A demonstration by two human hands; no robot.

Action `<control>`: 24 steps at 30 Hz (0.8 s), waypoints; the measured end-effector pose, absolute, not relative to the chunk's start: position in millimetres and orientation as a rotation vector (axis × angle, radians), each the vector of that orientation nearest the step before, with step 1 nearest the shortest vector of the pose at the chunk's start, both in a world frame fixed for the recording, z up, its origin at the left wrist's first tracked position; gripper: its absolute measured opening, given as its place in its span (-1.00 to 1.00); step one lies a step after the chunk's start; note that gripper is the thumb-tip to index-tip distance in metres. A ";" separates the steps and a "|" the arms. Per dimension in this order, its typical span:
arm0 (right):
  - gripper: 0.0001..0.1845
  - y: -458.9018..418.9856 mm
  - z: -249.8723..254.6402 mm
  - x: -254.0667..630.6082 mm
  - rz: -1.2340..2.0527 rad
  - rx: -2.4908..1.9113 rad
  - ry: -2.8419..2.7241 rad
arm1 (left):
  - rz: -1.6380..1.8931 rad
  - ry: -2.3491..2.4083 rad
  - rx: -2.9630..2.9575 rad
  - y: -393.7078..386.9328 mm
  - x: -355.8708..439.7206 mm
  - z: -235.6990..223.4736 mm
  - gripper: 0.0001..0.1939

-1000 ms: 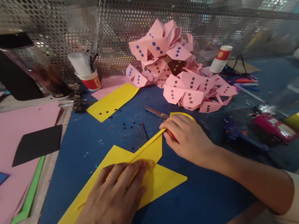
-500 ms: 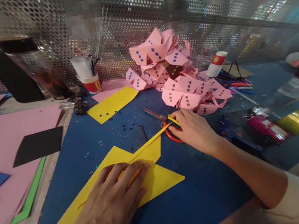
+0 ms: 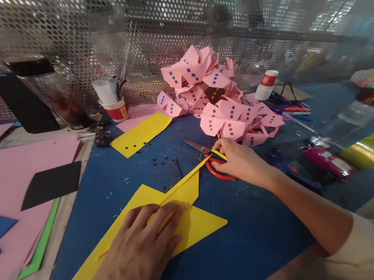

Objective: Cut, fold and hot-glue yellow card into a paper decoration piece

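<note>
My left hand lies flat, fingers spread, on a large folded yellow paper sheet on the blue table. My right hand rests on the red-and-yellow handles of a pair of scissors, its fingers curled around the handle loops. The scissor blades point away to the upper left and lie on the table. The raised far tip of the yellow sheet ends right beside the scissor handles.
A heap of pink paper pieces with small squares lies behind the scissors. A second yellow piece, a red paper cup, black card, pink sheets, a pink tool and a perforated metal screen surround the work area.
My right hand has slid off the yellow sheet's far edge and onto the scissor handles, curling round them. My left hand has stayed flat on the sheet.
</note>
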State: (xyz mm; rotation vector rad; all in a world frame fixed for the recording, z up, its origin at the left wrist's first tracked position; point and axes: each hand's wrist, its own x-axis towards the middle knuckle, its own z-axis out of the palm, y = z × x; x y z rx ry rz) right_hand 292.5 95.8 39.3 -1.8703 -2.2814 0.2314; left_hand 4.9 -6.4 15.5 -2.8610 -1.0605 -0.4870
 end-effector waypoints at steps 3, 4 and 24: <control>-0.60 98.9 40.7 295.8 0.227 -1.957 -2.232 | -0.477 -1.047 -2.857 -6.0 4.9 16.3 -0.67; -0.60 100.0 42.2 297.0 0.214 -1.993 -2.187 | -0.471 -1.048 -2.856 -6.0 4.6 15.9 -0.67; -0.75 40.8 50.8 230.9 1.356 -1.169 -1.726 | -0.525 -1.133 -2.863 -7.2 4.2 2.1 -0.78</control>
